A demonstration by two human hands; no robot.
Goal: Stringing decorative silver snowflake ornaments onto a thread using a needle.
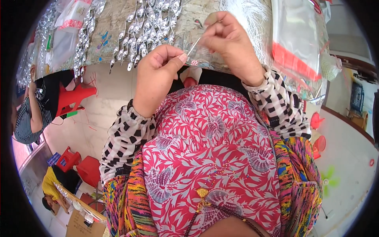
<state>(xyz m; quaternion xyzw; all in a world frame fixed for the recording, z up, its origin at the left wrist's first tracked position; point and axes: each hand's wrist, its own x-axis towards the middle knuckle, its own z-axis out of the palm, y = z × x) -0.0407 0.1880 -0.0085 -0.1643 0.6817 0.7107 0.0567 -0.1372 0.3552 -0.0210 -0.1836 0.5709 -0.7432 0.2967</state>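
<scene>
Both hands are up at the worktop (118, 23) edge: left hand (156, 77) pinching a small clear bag (192, 61), right hand (229, 39) pinching a thin white stick (194, 46) at it. Loads of silver spirals (146, 27) already laid out, more bags (296, 43) waiting

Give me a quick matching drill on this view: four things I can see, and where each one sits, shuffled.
Things:
1. left hand
2. right hand
3. silver spiral pieces
4. red plastic stool

Places:
A. in rows on the table top, upper middle
B. on the floor at the left, beside a seated person
C. pinching the lower end of a thin white strip at the table edge
D. holding the upper end of that strip, farther up

Pairs: 1-C, 2-D, 3-A, 4-B
</scene>
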